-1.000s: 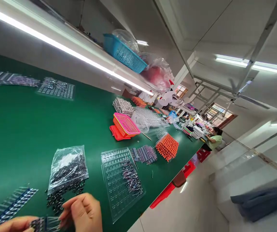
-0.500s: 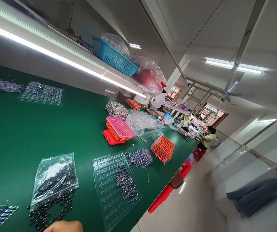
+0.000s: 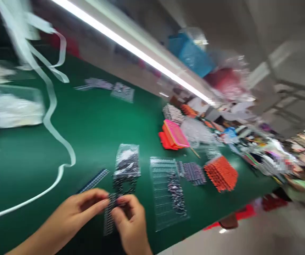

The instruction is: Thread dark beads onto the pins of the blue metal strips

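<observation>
Green tabletop point(image 3: 101, 131) below, both hands point(image 3: 87, 209) point(image 3: 131, 221) pinch a strip point(image 3: 108, 221).

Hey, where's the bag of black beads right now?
In the head view, slightly left of and below centre: the bag lies on the table, beyond the right hand and left of the clear tray.

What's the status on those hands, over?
Left hand, right hand: both on dark strip. Closest clutter: loose black pieces, just beyond. Plastic bag past those. Some blur.
</observation>
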A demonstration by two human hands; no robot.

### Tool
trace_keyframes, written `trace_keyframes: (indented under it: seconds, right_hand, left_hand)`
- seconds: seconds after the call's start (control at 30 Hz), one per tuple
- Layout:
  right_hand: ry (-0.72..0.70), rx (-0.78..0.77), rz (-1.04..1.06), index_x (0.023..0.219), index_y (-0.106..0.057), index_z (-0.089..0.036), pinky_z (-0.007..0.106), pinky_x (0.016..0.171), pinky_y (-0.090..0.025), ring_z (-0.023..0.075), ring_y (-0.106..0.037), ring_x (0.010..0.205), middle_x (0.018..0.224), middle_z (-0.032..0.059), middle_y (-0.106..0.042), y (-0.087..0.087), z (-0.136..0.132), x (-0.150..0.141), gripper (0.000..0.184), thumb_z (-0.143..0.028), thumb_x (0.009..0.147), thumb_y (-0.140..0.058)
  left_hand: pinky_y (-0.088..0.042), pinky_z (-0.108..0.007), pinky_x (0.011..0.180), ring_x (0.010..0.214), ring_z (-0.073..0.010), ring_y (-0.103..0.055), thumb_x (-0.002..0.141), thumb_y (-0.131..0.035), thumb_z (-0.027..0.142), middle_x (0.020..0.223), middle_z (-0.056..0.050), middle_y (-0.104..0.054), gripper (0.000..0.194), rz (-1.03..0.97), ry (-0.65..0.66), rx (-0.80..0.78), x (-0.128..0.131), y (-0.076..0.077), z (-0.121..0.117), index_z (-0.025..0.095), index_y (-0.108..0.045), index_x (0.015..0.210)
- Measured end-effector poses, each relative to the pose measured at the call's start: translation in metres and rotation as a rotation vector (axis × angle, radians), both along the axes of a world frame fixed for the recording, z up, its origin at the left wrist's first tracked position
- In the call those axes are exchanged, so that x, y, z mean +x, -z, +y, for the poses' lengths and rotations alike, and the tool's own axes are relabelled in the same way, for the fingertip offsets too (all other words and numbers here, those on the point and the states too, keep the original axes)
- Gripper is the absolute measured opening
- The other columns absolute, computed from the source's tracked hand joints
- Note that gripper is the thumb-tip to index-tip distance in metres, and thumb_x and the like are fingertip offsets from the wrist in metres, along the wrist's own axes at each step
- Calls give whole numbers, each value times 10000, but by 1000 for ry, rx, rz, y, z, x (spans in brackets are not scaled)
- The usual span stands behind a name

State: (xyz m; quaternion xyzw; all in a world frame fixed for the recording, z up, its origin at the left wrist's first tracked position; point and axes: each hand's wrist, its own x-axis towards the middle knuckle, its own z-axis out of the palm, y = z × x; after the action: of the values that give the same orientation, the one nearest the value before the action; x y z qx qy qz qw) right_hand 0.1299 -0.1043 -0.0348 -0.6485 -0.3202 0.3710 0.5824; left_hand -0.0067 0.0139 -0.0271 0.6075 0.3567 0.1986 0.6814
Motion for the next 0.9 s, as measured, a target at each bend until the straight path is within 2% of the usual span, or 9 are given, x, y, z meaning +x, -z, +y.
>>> trace_keyframes:
  seconds: [0.07,0.17,0.37,0.47,0.57,0.67,0.77,0.83,0.9]
  right_hand:
    - [-32,-9,-23,1019,-695,-195,286,834,-532,186,-660,903,978,51,-716,-2,-1,5,304,-440,838,-707]
    - [-8,-51,-62,991,-703,-194,280,809,-532,185,-649,886,943,50,-706,1,-1,11,275,-436,862,-690]
    - [-17,-87,-5,955,-701,-201,274,762,-518,178,-619,844,902,38,-678,3,-5,13,285,-463,844,-707]
    - [-32,-51,150,923,-696,-208,280,751,-505,171,-602,817,873,30,-666,2,-2,13,289,-472,813,-738]
    - [-92,-31,370,865,-679,-205,275,685,-474,140,-554,706,799,13,-624,0,1,12,299,-473,772,-774]
    - [-181,-47,527,825,-640,-206,257,579,-397,103,-441,572,671,-26,-513,-5,2,11,314,-482,762,-776]
    - [-260,-72,597,781,-584,-217,261,537,-345,94,-367,522,611,-54,-416,-9,2,10,360,-524,748,-770]
    - [-291,-104,604,771,-560,-225,269,530,-333,96,-350,514,599,-61,-390,-11,2,10,395,-556,731,-771]
    - [-316,-141,598,784,-568,-225,273,528,-329,97,-338,511,593,-63,-383,-11,2,9,415,-579,716,-774]
  left_hand:
    - [-498,-258,702,750,-203,-622,765,-746,421,741,-2,-686,219,-45,36,-5,0,-23,3,206,-712,787]
    - [-490,-268,700,687,-170,-589,720,-759,387,691,12,-641,224,-120,-25,-154,5,-34,9,188,-667,766]
    - [-477,-282,720,685,-150,-587,721,-770,343,682,21,-638,204,-190,-36,-258,3,-26,3,178,-664,776]
    - [-484,-287,741,711,-149,-600,706,-802,326,706,24,-656,217,-235,-1,-322,2,-27,2,182,-674,805]
    - [-498,-305,803,791,-156,-623,713,-823,311,810,8,-684,278,-319,69,-369,1,-28,1,186,-691,924]
    - [-504,-330,861,894,-171,-625,740,-814,297,930,-18,-684,342,-377,115,-387,1,-25,-1,202,-697,1048]
    - [-494,-348,915,986,-184,-613,746,-812,273,1041,-39,-669,413,-384,120,-391,2,-20,-2,225,-697,1140]
    - [-488,-343,926,996,-180,-609,749,-812,266,1073,-43,-660,410,-380,134,-364,3,-17,-2,238,-712,1146]
    - [-497,-328,903,970,-172,-610,756,-808,282,1092,-46,-644,304,-405,162,-322,3,-15,-2,233,-751,1051]
